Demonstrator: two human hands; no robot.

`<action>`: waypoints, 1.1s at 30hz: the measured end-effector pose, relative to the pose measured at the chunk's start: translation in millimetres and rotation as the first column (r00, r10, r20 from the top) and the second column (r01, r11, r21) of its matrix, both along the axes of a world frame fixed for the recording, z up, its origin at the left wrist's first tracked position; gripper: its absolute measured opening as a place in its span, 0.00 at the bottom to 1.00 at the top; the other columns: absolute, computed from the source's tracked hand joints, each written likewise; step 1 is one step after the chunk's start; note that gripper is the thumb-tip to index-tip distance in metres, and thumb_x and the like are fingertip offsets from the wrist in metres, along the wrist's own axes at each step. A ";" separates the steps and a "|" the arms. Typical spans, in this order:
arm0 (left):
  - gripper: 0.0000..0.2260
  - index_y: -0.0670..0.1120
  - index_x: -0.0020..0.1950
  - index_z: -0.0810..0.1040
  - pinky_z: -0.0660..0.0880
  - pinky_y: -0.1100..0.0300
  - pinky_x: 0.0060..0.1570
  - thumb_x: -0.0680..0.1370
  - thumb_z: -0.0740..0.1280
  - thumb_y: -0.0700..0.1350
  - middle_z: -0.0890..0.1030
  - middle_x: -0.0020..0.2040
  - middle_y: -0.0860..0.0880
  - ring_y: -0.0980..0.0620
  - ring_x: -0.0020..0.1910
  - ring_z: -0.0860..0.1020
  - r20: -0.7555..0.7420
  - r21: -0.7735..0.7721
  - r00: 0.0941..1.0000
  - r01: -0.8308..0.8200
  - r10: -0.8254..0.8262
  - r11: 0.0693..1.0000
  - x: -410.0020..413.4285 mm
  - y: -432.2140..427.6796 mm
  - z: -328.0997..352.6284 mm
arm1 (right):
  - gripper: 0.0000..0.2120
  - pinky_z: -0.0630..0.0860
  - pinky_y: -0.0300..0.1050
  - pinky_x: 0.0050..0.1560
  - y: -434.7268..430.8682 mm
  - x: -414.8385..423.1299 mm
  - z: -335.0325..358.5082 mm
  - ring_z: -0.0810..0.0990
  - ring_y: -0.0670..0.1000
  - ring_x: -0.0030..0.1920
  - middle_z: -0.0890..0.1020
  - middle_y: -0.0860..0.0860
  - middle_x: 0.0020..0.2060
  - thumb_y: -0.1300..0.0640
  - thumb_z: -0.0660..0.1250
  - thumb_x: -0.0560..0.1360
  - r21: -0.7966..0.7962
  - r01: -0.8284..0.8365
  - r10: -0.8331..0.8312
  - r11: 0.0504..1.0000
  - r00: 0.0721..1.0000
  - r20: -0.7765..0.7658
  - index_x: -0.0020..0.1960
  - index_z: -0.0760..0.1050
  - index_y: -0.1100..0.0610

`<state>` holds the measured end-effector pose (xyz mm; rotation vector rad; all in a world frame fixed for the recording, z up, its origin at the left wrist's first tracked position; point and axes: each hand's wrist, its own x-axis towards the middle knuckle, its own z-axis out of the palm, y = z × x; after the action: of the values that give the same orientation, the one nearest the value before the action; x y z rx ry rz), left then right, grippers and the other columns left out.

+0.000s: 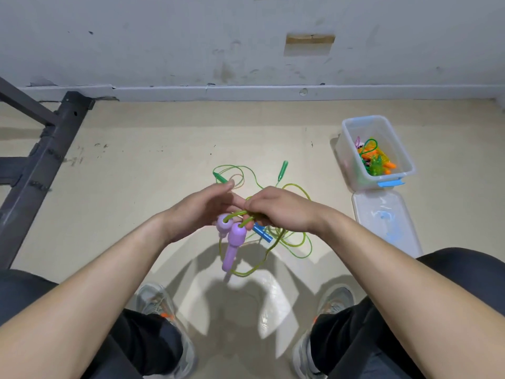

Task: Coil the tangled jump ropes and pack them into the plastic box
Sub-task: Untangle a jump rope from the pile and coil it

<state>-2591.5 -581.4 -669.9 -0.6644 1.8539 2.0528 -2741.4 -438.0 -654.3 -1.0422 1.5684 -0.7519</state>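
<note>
Right hand (281, 212) has its fingers curled round the bunched green rope (289, 242), just above the two purple handles (233, 242). The handles hang long axis down, left of the box (347, 160) and nearer the person. Left hand (202, 212) has its fingers mostly straight, next to the handle tops, with no clear grip. Loose loops trail on the floor left of the box. The box is open and part filled. It lies forward and right of the hands, so the right hand is nearer for the drop. The lid (388, 222) lies on the box's near side.

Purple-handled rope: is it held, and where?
Yes: the right hand grips its green cord just above the handles; the left hand cannot be told.
</note>
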 end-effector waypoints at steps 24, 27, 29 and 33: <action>0.18 0.35 0.63 0.77 0.75 0.50 0.60 0.85 0.57 0.47 0.80 0.62 0.35 0.44 0.61 0.81 0.090 0.415 0.945 -0.323 0.316 0.850 -0.4 37.6 -19.7 | 0.14 0.77 0.51 0.43 -2.9 -17.6 -30.5 0.77 0.47 0.35 0.78 0.47 0.37 0.54 0.82 0.66 -0.157 0.168 -0.199 0.973 0.958 -0.209 0.42 0.77 0.49; 0.16 0.40 0.50 0.82 0.76 0.55 0.48 0.85 0.58 0.46 0.84 0.51 0.39 0.46 0.47 0.83 0.093 0.382 0.941 -0.337 0.327 0.861 0.2 40.4 -22.1 | 0.16 0.70 0.39 0.37 -2.3 -16.0 -27.0 0.72 0.40 0.32 0.77 0.45 0.36 0.52 0.83 0.65 -0.163 0.100 -0.144 0.982 0.946 -0.291 0.42 0.76 0.50; 0.15 0.41 0.45 0.82 0.76 0.56 0.45 0.83 0.60 0.46 0.83 0.46 0.42 0.47 0.44 0.80 0.080 0.371 0.946 -0.322 0.315 0.871 0.7 41.7 -24.5 | 0.16 0.69 0.36 0.35 -1.6 -16.6 -24.7 0.73 0.39 0.32 0.78 0.45 0.36 0.52 0.83 0.65 -0.143 0.062 -0.105 0.988 0.944 -0.314 0.44 0.77 0.52; 0.12 0.39 0.42 0.81 0.75 0.57 0.53 0.78 0.63 0.46 0.83 0.47 0.46 0.52 0.47 0.81 0.041 0.349 0.979 -0.201 0.199 0.915 4.3 43.5 -27.8 | 0.16 0.70 0.45 0.37 0.2 -27.9 -20.4 0.76 0.46 0.33 0.81 0.45 0.30 0.48 0.82 0.65 -0.035 -0.024 0.014 0.999 0.968 -0.250 0.45 0.81 0.53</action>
<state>-2587.1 -537.9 -697.8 -0.7829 1.4047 2.4271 -2769.3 -437.7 -674.7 -1.2151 1.7601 -0.6583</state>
